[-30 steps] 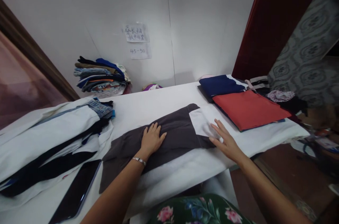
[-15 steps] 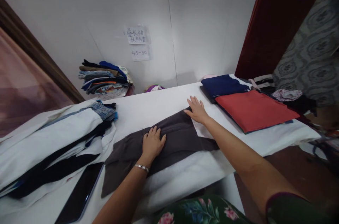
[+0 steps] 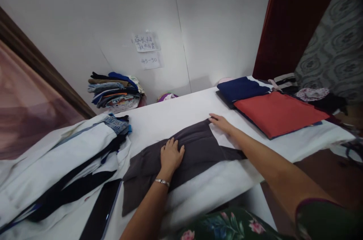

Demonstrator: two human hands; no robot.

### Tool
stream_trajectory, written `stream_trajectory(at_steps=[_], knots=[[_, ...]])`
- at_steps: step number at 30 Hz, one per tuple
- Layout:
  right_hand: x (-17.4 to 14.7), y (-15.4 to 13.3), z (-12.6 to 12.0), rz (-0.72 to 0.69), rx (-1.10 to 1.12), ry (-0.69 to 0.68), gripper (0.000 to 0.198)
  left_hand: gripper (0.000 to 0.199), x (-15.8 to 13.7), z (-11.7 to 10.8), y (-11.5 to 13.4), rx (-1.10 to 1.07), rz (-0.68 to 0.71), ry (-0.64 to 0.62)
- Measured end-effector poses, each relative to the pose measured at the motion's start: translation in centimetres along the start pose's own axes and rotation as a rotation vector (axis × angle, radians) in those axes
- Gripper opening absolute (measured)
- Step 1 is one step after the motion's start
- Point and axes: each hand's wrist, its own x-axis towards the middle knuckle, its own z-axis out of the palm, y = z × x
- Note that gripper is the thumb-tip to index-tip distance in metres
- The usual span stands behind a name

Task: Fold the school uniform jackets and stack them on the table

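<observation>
The dark grey garment lies spread and lightly creased on the white desk, a red folded cloth at its two o'clock. The left hand rests on it, released, fingers slightly parted; the right hand meets its one o'clock corner, though whether pinching cannot be told.

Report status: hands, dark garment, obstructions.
Left hand resting on dark garment. Right hand at its far right corner. Garment lying on white table. Phone close by its left end.

Upper wall sheet reads "叠长袖秋冬外套", lower sheet "45-50" (handwritten).
</observation>
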Motion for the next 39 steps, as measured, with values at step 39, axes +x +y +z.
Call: stream_trajectory(at_steps=[39], knots=[[-14.6, 3.9, 0.4, -0.327, -0.126, 0.123, 0.048, 0.043, -1.3, -1.6, -0.7, -0.173, 0.335, -0.102]])
